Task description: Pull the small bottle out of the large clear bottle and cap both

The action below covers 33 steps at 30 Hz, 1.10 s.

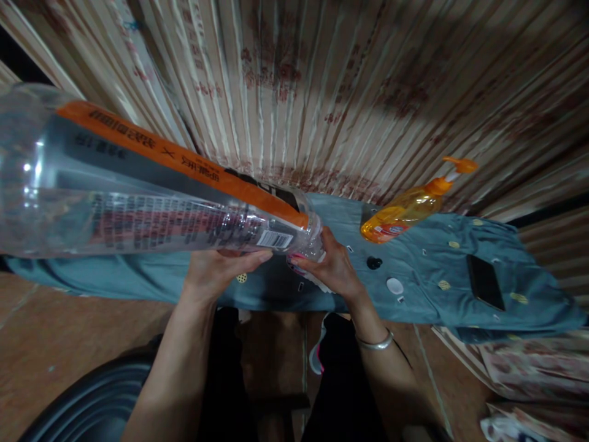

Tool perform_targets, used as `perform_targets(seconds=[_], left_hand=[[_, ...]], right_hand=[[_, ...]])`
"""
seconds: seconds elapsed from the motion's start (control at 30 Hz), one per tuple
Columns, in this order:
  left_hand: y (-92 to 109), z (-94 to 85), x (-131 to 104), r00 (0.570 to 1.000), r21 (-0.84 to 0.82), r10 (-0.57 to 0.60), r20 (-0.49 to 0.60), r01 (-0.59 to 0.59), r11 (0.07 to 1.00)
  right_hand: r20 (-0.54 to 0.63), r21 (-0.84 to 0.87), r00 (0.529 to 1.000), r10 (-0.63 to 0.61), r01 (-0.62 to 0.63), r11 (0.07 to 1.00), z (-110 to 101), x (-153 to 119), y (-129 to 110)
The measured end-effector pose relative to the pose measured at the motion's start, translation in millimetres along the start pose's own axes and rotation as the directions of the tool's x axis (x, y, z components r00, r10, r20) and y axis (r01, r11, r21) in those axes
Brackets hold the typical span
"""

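Observation:
A large clear plastic bottle [175,215] with an orange and dark printed label stretches across the left of the head view. Its wide left end looms close to the camera, and its smaller-looking right end lies lower, over the cloth. My left hand [216,270] grips it from below, thumb along the side, fingers hidden behind it. At the bottle's right end, my right hand [334,267] is closed, its thumb bent over a small pink-and-white thing [299,263] that I cannot make out. Something white and crumpled shows just under that hand.
Teal patterned cloth [414,301] covers the narrow table. On it stand or lie an orange pump bottle [400,215], a small black object [374,263], a white disc [394,285] and a dark phone [485,282]. A pleated curtain [322,92] hangs behind. A black ridged stool or tub [92,399] sits lower left.

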State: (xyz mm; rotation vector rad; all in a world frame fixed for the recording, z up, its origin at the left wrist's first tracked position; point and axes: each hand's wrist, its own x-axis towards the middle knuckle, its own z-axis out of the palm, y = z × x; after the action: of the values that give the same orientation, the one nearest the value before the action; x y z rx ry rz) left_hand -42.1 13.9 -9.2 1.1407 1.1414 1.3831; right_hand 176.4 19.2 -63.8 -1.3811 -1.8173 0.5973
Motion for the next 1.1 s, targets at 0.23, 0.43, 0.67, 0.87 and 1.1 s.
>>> perform_targets(seconds=[0.23,0.43,0.67,0.87,1.1], left_hand=[[-3,-0.6,-3,0.997,0.028,-0.062,-0.044,0.064,0.998],[-4,-1.3,-2,0.999,0.06,-0.038,-0.007,0.038,0.997],[-7,-4.2,-2,1.0,0.099,0.008,-0.014,-0.007,0.995],[-12,-10.5,-1,0.999,0.104,-0.029,0.033,0.025,0.994],[-5,-7.1,-3,0.998,0.109,-0.057,0.008,0.055,0.993]], right_hand=[[0.007,0.029,1.0,-0.014,0.014,0.999,1,1,2],[-0.001,0.005,1.0,-0.016,0.016,1.0,3,3,4],[0.01,-0.004,1.0,0.003,-0.003,1.0,3,4,4],[0.022,0.017,1.0,0.016,-0.016,1.0,1,5,1],[0.03,0.036,0.999,0.017,-0.018,0.999,1,6,0]])
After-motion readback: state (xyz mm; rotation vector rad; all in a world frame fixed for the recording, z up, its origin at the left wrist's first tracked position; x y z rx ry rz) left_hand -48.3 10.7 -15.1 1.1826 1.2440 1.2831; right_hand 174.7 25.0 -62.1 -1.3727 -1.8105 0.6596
